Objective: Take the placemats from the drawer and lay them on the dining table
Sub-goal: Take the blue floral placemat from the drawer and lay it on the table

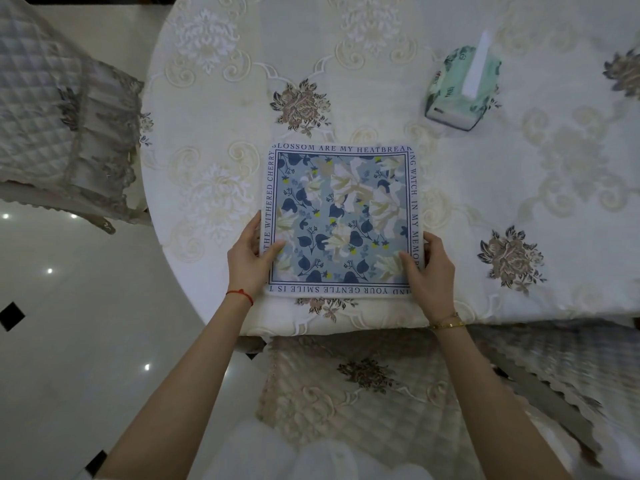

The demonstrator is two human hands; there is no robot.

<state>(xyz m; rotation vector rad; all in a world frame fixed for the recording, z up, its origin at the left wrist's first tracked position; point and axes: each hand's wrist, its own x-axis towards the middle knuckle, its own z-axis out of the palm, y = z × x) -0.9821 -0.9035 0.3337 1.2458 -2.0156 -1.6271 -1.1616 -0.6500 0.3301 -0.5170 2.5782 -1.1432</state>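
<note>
- Where the head view is looking down, one placemat is being shown lying flat on the dining table; whether further mats are lying under it cannot be told.
- The square mat, printed with blue and white flowers inside a border of lettering, is being kept close to the table's near edge, its near side lying just inside that edge.
- Two hands are being seen, one at each near corner of the mat.
- The left hand is being held at the mat's left edge, thumb laid on top and fingers curled under, so that the edge is being pinched.
- The right hand is being held at the right edge in the same way, thumb on the print and fingers wrapped round the side.
- One red cord is being worn on the left wrist and one gold bracelet on the right.
- One tissue pack, green with a white sheet standing up from it, is being shown well apart from the mat, at the far right.
- Open cloth is being left all round the mat: to the left up to the table's curved rim, beyond the far side, and to the right.
- Two padded chairs are being seen: one chair at the table's left, and a chair seat under the near edge, between the forearms.
</note>
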